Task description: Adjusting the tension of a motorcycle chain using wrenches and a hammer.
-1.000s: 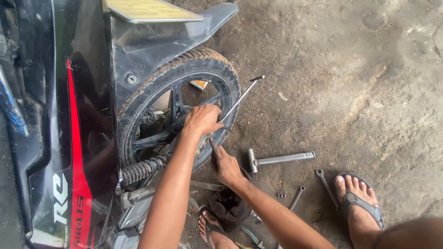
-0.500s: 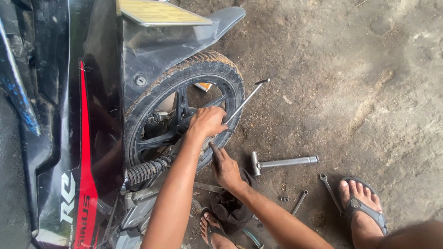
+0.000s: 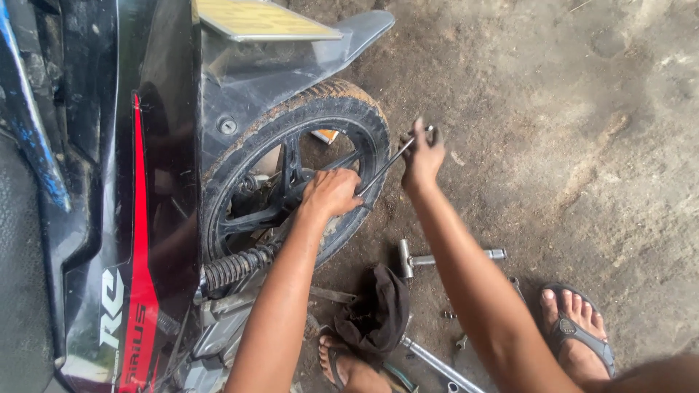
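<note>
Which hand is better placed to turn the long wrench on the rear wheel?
The right hand: it grips the outer handle end of the long wrench. The left hand rests at the wheel end, likely steadying it.

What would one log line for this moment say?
left hand: gripping long metal rod at rear wheel | right hand: holding rod's outer end | ground: T-wrench, dark rag

A flat yellow number plate [image 3: 262, 18] sits at the top above the back wheel, and white lettering [image 3: 120, 327] runs down the black-and-red side panel.
</note>
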